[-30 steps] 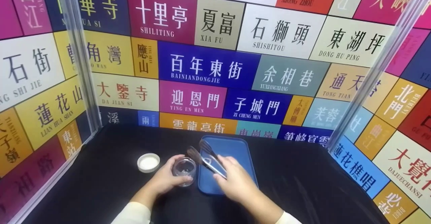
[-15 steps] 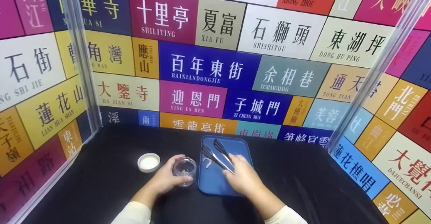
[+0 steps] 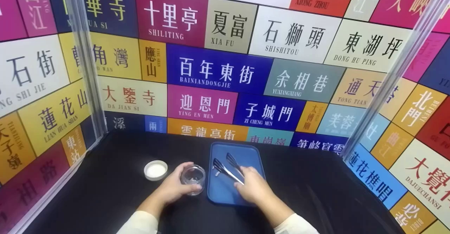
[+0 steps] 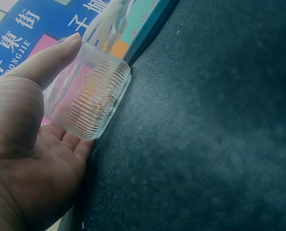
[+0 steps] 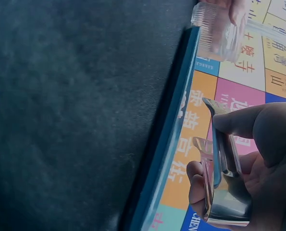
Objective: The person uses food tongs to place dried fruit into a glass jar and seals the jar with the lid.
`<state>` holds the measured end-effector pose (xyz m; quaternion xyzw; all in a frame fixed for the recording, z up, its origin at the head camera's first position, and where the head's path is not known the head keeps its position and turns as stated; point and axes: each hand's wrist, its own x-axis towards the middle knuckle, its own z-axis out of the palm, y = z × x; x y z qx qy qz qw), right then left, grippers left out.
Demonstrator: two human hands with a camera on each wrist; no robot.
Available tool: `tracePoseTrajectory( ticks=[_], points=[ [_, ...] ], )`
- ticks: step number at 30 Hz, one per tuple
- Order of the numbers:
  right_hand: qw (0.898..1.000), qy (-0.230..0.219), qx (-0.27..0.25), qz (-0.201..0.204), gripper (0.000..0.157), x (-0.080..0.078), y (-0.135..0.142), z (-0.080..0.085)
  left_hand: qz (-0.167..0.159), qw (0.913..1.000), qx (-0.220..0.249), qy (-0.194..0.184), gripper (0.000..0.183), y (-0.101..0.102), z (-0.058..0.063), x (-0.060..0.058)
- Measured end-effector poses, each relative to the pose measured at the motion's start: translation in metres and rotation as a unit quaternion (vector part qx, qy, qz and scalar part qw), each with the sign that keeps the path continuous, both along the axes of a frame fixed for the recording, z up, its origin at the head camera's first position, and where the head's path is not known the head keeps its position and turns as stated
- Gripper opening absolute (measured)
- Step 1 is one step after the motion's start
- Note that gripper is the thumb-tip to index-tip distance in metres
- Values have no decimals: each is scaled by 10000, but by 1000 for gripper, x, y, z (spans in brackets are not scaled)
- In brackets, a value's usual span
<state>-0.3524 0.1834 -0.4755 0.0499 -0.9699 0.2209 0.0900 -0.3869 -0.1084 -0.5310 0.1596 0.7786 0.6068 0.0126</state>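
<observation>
My left hand (image 3: 173, 184) grips a clear glass jar (image 3: 194, 180) just left of the blue tray (image 3: 230, 197). In the left wrist view, thumb and fingers wrap the jar's sides, and vertical ribs run round its lower part (image 4: 98, 98). My right hand (image 3: 256, 186) holds metal tongs (image 3: 230, 173) over the tray, their dark slotted tips spread apart and pointing up and left. A small whitish piece (image 3: 217, 173) lies by the left tip. The right wrist view shows the thumb on one arm of the tongs (image 5: 229, 199) and fingers curled on the other.
Left of the jar, a round white lid (image 3: 155, 170) lies on the black cloth (image 3: 309, 191). Panels with coloured place-name signs (image 3: 218, 68) stand behind and at both sides, with clear corner posts (image 3: 390, 72) between them.
The tongs have moved from beside the jar, at the tray's left edge, rightward over the tray, and their tips now sit lower, by the whitish piece. The left hand and jar stay in place.
</observation>
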Motion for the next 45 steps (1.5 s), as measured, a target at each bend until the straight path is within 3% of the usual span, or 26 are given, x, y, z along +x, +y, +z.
tracePoseTrajectory(
  ticks=[14,34,45],
  points=[
    [9986,-497,132,-73,62,-5,1,-11,16,10000,43,46,93,0,-2,-1],
    [9992,98,393,60,39,-4,13,-12,-17,10000,9,58,93,-2,-3,-1],
    [9996,153,216,67,33,-9,19,-15,12,10000,-6,55,92,0,-2,-1]
  ],
)
